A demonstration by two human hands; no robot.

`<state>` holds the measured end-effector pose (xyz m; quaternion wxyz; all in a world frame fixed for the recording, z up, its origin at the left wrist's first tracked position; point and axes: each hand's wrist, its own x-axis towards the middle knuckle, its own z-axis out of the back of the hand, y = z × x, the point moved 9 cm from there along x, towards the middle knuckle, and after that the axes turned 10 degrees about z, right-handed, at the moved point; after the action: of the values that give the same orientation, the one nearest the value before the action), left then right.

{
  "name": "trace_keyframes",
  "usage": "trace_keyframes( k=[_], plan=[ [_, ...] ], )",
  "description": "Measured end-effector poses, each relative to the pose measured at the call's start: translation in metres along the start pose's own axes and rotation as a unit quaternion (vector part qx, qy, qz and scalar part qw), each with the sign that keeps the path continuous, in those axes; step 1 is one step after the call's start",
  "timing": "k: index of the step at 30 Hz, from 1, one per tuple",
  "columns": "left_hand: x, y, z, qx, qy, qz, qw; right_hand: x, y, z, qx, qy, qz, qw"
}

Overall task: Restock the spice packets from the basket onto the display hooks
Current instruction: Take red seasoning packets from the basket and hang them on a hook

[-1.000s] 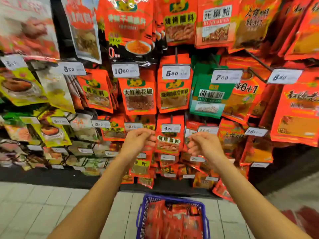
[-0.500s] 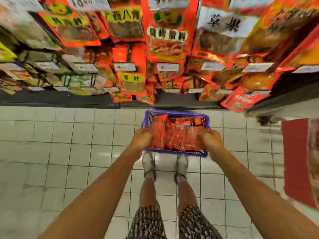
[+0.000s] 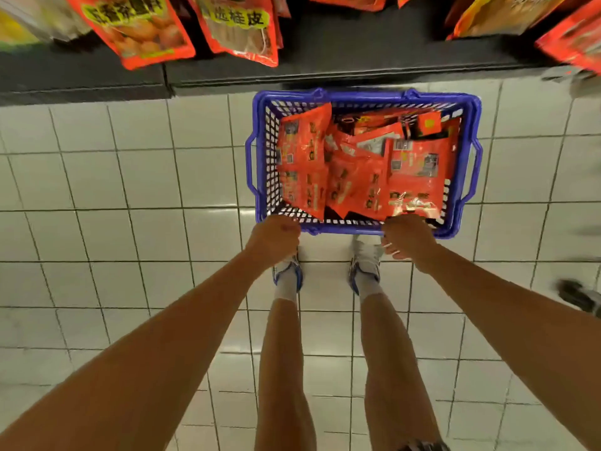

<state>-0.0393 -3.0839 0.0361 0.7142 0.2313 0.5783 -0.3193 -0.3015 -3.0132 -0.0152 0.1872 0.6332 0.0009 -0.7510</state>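
A blue plastic basket (image 3: 357, 96) stands on the white tiled floor in front of my feet. It is filled with several red spice packets (image 3: 357, 170) lying in a loose pile. My left hand (image 3: 274, 237) hovers at the basket's near left corner, its fingers curled under and nothing visible in it. My right hand (image 3: 408, 239) is over the near rim further right, with loosely curled fingers that hold nothing. Only the lowest hanging packets (image 3: 140, 27) of the display show, along the top edge.
The display's black base shelf (image 3: 325, 63) runs just behind the basket. More red packets (image 3: 240, 30) hang above it, and others at the top right (image 3: 572, 37). My shoes (image 3: 287, 271) stand right behind the basket. Another person's shoe (image 3: 579, 296) is at the right edge.
My view has tilted down from the hooks to the floor. Both hands have dropped from the display to the basket, and now sit at its near rim.
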Motion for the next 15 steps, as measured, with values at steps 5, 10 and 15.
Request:
trace_keyframes(
  k=[5,10,15],
  plan=[
    [0.066,0.028,0.015,-0.06,-0.026,0.054,0.996,0.075,0.067,-0.051,-0.083,-0.024,0.117,0.989],
    [0.114,0.026,0.024,-0.036,-0.024,0.032,0.999,0.112,0.134,-0.083,-0.099,-0.104,0.24,0.96],
    [0.128,0.024,0.022,-0.056,-0.044,0.031,0.997,0.131,0.127,-0.079,-0.095,-0.15,0.171,0.969]
  ],
)
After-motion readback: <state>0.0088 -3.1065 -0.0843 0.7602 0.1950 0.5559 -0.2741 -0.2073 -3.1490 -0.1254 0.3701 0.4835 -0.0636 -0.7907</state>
